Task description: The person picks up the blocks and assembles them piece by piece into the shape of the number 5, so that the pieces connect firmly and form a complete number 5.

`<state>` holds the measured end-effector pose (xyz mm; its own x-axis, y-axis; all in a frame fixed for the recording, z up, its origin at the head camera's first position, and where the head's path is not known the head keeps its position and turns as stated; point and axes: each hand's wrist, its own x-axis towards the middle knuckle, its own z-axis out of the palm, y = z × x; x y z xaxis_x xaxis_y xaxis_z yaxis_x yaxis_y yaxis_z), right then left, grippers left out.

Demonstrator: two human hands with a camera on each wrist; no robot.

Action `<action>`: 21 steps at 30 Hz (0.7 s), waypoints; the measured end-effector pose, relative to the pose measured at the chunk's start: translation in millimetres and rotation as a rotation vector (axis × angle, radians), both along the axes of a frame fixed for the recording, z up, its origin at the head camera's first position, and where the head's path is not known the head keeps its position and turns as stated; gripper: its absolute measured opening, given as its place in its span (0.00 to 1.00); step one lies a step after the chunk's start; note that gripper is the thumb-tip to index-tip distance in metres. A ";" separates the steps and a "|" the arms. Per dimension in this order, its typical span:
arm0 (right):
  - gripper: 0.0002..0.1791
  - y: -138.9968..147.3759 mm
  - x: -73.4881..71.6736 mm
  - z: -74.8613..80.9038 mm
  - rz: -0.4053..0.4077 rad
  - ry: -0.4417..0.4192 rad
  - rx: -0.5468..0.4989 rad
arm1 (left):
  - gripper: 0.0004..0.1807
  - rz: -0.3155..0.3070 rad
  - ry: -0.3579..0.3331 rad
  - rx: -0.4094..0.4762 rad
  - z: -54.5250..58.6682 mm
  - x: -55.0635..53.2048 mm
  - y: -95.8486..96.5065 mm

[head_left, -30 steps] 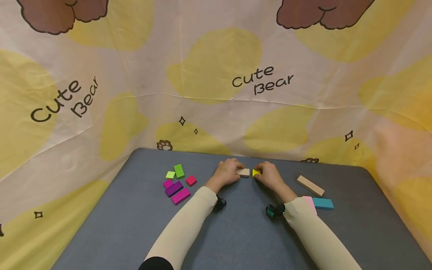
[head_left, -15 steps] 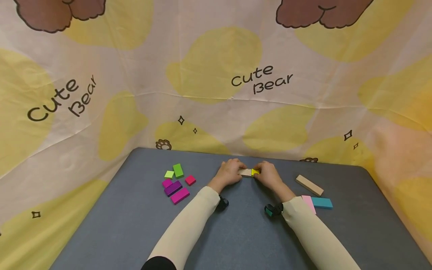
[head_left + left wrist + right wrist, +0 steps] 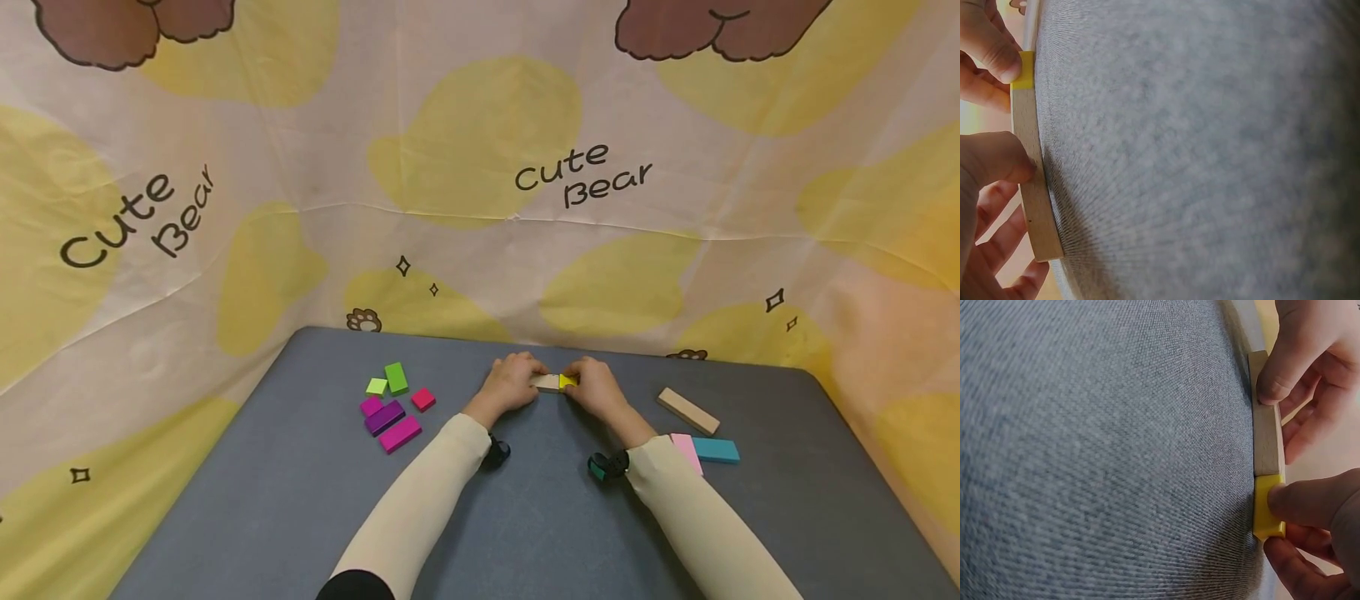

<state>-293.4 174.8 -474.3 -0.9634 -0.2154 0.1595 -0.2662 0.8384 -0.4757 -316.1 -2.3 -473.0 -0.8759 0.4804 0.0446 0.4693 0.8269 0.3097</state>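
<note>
**A plank (image 3: pixel 1265 440) and a yellow block (image 3: pixel 1264 517) held end to end**

"Cute Bear" can be read 2 times on the patterned cloth (image 3: pixel 465 142) behind the table (image 3: pixel 551 517): 1 slanted print (image 3: pixel 137 215) at the left, 1 smaller print (image 3: pixel 583 177) right of the middle. Stars and paw prints are also drawn there, and 2 brown figures are cut off at the top.

At the far middle of the table, the plank is gripped by the left hand (image 3: pixel 512 382), its thumb laid on the near face. The yellow block is pinched by the right hand (image 3: pixel 598 387) between thumb and fingers. Their ends are touching, the block to the right.

On the left, 6 blocks are grouped: a lime block (image 3: pixel 377 387), a green block (image 3: pixel 397 378), a red block (image 3: pixel 423 400), a small magenta block (image 3: pixel 371 407), a purple block (image 3: pixel 385 418) and a large magenta block (image 3: pixel 400 435).

On the right, a loose plank (image 3: pixel 687 412) is laid at a slant; nearer, a blue block (image 3: pixel 716 451) is touched by a pink block (image 3: pixel 686 453), which is partly covered by the right sleeve (image 3: pixel 705 517).
</note>
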 end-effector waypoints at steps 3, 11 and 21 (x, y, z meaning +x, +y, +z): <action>0.12 0.5 0.1 -0.7 0.001 0.011 0.004 | 0.19 0.003 0.002 -0.012 -0.6 0.1 0.7; 0.11 -0.3 -1.0 -0.3 0.000 0.033 0.025 | 0.18 0.012 0.020 -0.030 -0.6 -0.4 1.5; 0.11 -2.1 2.2 1.7 -0.009 -0.005 0.025 | 0.18 0.028 0.010 -0.031 -3.2 0.2 1.8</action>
<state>-291.2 172.7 -472.6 -0.9661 -0.2108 0.1493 -0.2565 0.8521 -0.4562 -315.9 -0.5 -476.2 -0.8885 0.4572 0.0394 0.4491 0.8488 0.2792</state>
